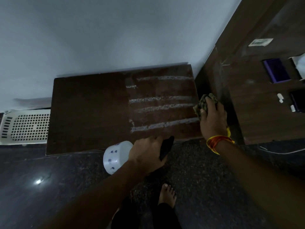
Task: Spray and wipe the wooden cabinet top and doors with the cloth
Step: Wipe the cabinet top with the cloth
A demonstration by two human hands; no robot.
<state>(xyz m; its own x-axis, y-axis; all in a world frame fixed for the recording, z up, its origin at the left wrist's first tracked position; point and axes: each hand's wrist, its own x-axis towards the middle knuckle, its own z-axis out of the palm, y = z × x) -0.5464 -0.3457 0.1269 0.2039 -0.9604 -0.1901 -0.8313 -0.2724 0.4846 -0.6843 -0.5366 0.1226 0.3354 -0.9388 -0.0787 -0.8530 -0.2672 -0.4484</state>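
risk: foam lines dry on dark wooden cabinet top (92, 113) | my right hand (212, 118) clutches crumpled green cloth (203, 103) at its right edge | my left hand (146, 152) grips white spray bottle (115, 157) at its front edge, may drip

both hands curled in grips, left hand (146, 152) low, right hand (212, 118) farther forward.

The right hand (212, 116) holds a cloth (203, 103) at the streaked cabinet top's (92, 109) right edge; the left hand (146, 152) grips a spray bottle (115, 157).
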